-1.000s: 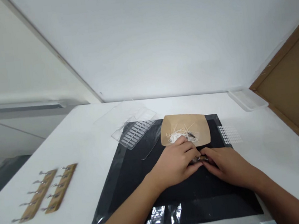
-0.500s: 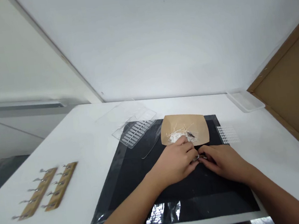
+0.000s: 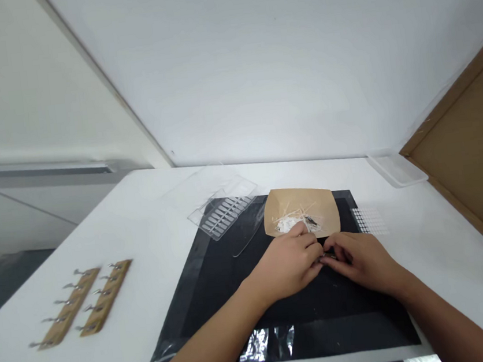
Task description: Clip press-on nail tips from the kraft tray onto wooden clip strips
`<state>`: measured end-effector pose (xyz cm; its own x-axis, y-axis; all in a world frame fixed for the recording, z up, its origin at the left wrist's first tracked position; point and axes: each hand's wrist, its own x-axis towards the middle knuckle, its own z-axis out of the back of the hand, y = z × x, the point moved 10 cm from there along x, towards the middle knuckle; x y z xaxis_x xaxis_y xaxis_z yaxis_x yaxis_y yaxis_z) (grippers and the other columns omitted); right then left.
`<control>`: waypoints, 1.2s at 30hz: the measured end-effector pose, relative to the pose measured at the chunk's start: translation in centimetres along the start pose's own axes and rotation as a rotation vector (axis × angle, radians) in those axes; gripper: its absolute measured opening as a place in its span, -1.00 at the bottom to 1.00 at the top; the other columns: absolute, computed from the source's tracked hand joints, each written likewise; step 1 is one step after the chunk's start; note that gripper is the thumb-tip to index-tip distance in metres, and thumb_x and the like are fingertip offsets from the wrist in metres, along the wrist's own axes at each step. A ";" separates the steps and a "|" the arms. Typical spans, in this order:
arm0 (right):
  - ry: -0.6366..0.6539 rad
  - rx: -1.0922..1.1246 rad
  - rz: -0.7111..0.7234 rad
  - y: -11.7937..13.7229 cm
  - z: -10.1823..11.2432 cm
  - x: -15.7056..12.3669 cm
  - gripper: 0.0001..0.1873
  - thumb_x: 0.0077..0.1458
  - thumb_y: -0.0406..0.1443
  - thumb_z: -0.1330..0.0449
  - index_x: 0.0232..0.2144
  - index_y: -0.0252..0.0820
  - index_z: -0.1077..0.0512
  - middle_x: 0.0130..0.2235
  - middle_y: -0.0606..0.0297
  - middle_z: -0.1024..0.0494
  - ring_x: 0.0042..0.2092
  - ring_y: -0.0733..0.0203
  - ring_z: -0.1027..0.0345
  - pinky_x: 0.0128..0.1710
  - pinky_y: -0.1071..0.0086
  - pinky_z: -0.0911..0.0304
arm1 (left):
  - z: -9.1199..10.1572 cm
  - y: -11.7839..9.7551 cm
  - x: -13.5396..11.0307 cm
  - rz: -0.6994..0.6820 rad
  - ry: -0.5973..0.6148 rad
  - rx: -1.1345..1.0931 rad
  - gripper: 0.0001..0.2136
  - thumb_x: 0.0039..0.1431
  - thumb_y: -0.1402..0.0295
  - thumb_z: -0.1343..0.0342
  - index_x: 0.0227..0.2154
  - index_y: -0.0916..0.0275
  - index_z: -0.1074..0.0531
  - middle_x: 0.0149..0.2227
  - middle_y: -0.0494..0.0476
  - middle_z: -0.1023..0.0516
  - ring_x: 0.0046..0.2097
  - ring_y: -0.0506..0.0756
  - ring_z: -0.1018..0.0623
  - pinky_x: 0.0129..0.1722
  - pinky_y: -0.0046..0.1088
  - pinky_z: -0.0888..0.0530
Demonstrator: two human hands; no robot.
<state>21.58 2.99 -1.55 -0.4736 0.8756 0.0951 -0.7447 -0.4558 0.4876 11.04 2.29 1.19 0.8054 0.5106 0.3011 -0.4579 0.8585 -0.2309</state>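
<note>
The left hand (image 3: pixel 289 261) and the right hand (image 3: pixel 359 257) are meeting over the black mat (image 3: pixel 335 310), their fingertips almost touching. Both are pinching a small piece (image 3: pixel 325 257) between thumb and fingers; the fingers are hiding most of it, so its shape is impossible to tell. The piece is sitting just in front of the tan tray (image 3: pixel 299 193), near the middle of the mat. White sticks (image 3: pixel 291 210) and a dark bit (image 3: pixel 310 219) are lying in the tray. To its left, a clear case (image 3: pixel 225 215) holding rows of pale slips is resting across the mat's far left corner, and a thin curved strip (image 3: pixel 248 240) is lying between case and tray. A sheet of white dots (image 3: pixel 370 221) is overlapping the mat's right edge. Well off to the left, two wooden bars (image 3: pixel 108 295), each carrying a row of metal clips (image 3: pixel 101 291), are lying side by side on the white table (image 3: pixel 147 273). A clear tub (image 3: pixel 397 170) is standing at the far right, beside a brown board (image 3: pixel 474 154).
</note>
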 end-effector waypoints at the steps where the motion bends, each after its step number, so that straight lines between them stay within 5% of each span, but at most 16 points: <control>1: -0.001 -0.002 0.004 0.0 0.0 0.0 -0.88 0.33 -0.18 -0.25 -0.16 -0.07 -0.48 -0.44 0.46 -0.47 -0.44 0.30 -0.31 -0.41 0.41 -0.06 | 0.0 0.0 0.0 0.001 -0.002 -0.001 -0.92 0.32 0.35 -0.22 -0.25 0.26 -0.52 -0.27 0.13 -0.54 -0.13 0.17 -0.43 -0.14 -0.30 -0.43; 36: 0.009 0.009 0.004 0.4 0.4 -0.1 -0.91 0.35 -0.20 -0.24 -0.22 -0.07 -0.48 -0.45 0.47 -0.43 -0.44 0.31 -0.29 -0.43 0.40 -0.02 | -0.3 0.1 0.0 -0.001 0.035 -0.019 -0.92 0.31 0.35 -0.24 -0.25 0.25 -0.53 -0.25 0.11 -0.55 -0.12 0.16 -0.43 -0.12 -0.31 -0.42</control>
<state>21.47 2.76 -1.04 -0.4806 0.8724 0.0894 -0.7385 -0.4576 0.4952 11.08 2.37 0.90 0.8184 0.5079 0.2690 -0.4505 0.8575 -0.2485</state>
